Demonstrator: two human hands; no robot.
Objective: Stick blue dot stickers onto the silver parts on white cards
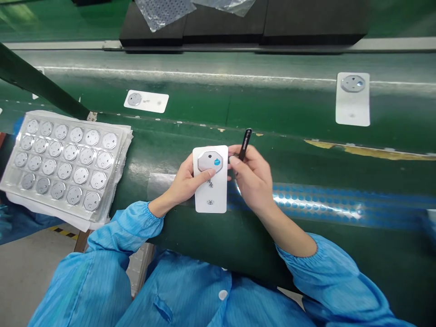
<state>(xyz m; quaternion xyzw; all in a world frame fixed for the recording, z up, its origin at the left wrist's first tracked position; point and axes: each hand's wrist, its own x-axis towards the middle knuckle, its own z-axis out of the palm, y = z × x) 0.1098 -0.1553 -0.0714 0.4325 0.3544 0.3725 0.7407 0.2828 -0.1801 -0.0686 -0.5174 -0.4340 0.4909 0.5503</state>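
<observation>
My left hand [190,179] is closed on a white rectangular panel [210,193], its thumb lying across the front. A grey octagonal plate with a dark spot and a blue round sticker [217,161] sits near the panel's upper end; small dark markings show below. Beside the panel's right edge, my right hand [254,179] grips a slim black tool with white lettering, which looks like tweezers [245,143]; its tip is hidden by the fingers. Under both hands runs a clear strip of blue round stickers [316,202] along the green bench.
At left, a clear plastic tray [70,152] holds rows of grey octagonal plates. Similar white panels lie beyond: one panel [153,101] at left and another panel [353,104] at right. Black foam blocks [225,22] line the back. A dark green bar [44,84] slants in from the left.
</observation>
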